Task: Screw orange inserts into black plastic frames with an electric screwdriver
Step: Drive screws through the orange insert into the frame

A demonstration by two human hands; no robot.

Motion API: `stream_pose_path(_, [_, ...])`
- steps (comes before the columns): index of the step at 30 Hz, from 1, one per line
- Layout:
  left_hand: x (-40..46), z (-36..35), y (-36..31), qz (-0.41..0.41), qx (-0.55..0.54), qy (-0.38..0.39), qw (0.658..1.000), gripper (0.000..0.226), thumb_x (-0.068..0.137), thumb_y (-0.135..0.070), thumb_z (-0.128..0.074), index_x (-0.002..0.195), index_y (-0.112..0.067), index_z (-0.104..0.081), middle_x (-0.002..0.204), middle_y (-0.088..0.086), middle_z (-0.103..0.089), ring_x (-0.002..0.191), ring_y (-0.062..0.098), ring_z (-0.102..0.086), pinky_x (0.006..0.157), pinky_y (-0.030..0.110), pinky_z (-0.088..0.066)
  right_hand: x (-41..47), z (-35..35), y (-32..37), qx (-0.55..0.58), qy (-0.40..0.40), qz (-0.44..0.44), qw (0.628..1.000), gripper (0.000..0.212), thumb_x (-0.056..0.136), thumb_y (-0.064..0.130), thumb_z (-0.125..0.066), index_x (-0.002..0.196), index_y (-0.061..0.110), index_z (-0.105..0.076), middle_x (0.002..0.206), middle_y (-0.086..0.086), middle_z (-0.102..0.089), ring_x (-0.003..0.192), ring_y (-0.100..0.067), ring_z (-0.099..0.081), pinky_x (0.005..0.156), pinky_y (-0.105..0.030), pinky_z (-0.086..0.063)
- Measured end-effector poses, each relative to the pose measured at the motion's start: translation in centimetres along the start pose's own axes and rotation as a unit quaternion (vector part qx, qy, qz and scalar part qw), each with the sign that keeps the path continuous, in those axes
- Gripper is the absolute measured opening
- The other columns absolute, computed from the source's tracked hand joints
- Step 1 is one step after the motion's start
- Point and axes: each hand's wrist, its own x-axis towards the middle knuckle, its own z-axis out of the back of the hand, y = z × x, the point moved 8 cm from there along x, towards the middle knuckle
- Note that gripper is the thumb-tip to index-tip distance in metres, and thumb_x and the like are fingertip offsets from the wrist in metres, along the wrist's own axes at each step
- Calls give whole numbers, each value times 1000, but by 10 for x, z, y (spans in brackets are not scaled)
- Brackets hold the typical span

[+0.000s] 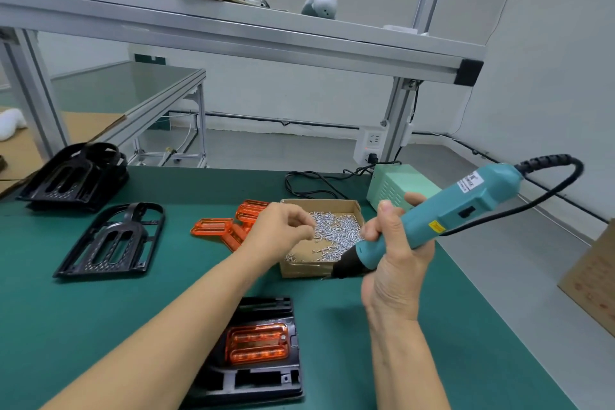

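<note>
Green counter (100,309): left hand (279,226) pinched screws (336,230) over box (299,268); right hand (396,253) gripped screwdriver (442,210). Next: load bit.

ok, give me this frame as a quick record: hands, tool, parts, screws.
left hand: over the cardboard box of screws, fingers curled as if picking; whether it holds a screw cannot be told
right hand: grips the teal electric screwdriver, tip down-left, off the work
frame in work: black frame with orange insert seated, near edge of green mat
spare inserts: loose orange inserts, left of box
empty frames: single black frame; stack of black frames behind it
</note>
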Motion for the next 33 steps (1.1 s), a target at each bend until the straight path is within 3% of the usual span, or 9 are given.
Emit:
stream_pose_path(3, [-34,25,5,19,-163,-13,986,25,85,-5,-65,81,-26,-76,75,4,-70,68,10,-56,65,20,-50,-1,-4,3,36,15,-12,999,23,84,11,-63,98,26,-53,55,7,-45,50,-11,-44,57,-26,-42])
stream_pose_path(9, [-101,52,27,93,-374,-4,923,11,68,-7,-70,77,-9,-75,81,13,-71,63,11,-62,59,20,-53,-9,-22,10,98,45,-39,993,21,86,10,-58,99,25,-50,60,7,-40,52,-8,-41,58,-22,-42])
stream_pose_path(21, [-128,43,34,162,-584,41,794,11,68,-3,-66,72,-9,-74,72,8,-64,59,12,-60,50,19,-53,-34,-86,35,216,103,-68,968,12,87,17,-54,93,27,-50,59,11,-41,47,-3,-41,54,-18,-41])
stream_pose_path(33, [-131,40,30,153,-581,67,796,12,65,-3,-70,74,-9,-76,74,8,-67,59,11,-61,51,18,-53,-47,-100,25,203,122,-82,968,11,87,15,-54,92,25,-52,58,9,-42,46,-4,-42,53,-19,-42])
